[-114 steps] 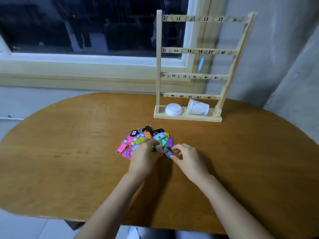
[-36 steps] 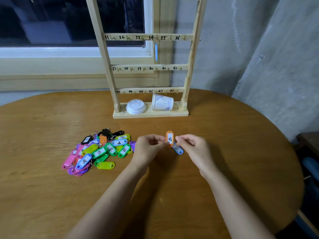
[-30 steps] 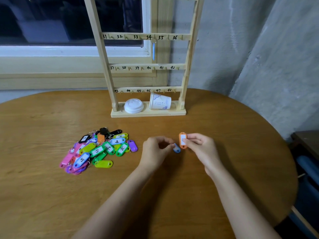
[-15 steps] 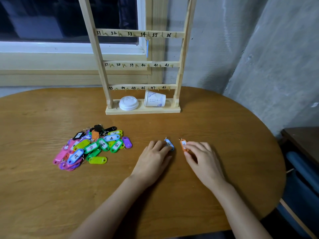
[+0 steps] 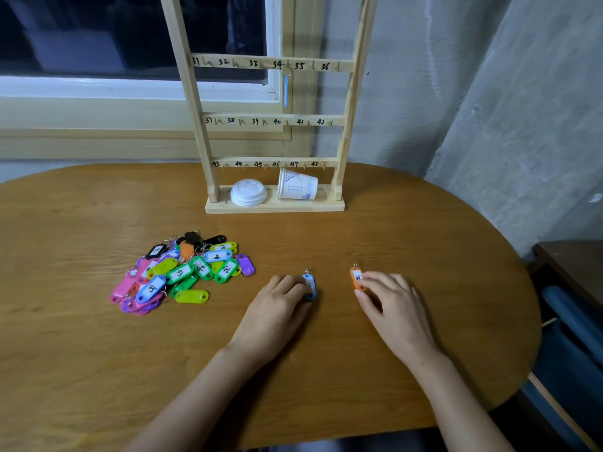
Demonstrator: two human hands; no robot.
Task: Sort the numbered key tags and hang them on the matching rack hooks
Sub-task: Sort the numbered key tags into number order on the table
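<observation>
1. A big brown wooden table [image 5: 98, 353] with a round edge fills most of the view
2. A rough grey wall [image 5: 522, 109] stands behind the table on the right
3. A window [image 5: 98, 34] with dark glass is behind the table on the left
4. A tall wooden rack [image 5: 293, 207] stands upright at the back of the table. Three of its bars show, with little hooks and black numbers: 31 to 36 on the top one, 37 to 42 on the middle one, 43 to 48 on the low one
5. A pile of key tags [image 5: 182, 272] lies on the table, in front of the rack and to the left. The tags are pink, green, blue, purple, orange and black, and they lie on top of each other
6. The left hand [image 5: 277, 313] lies palm down on the table, to the right of the pile. Its fingers are almost straight, and the tips rest on the blue tag
7. The right hand [image 5: 391, 308] is palm down too, near the left hand but apart from it. Its fingers are loosely bent, and the tips touch the right edge of the orange tag
8. A white paper cup [image 5: 297, 185] lies on its side on the rack's base, at the right
9. A white lid [image 5: 248, 192] lies flat on the base, just beside the cup on its left
10. One hanging tag [image 5: 286, 89], blue and thin, hangs from the hook by number 34
11. The blue tag [image 5: 311, 288] lies flat on the table, partly under the left fingertips, with its ring pointing at the rack
12. The orange tag [image 5: 356, 278] lies flat on the table, to the right of the blue tag and apart from it. Its white label has a black number that I cannot read
</observation>
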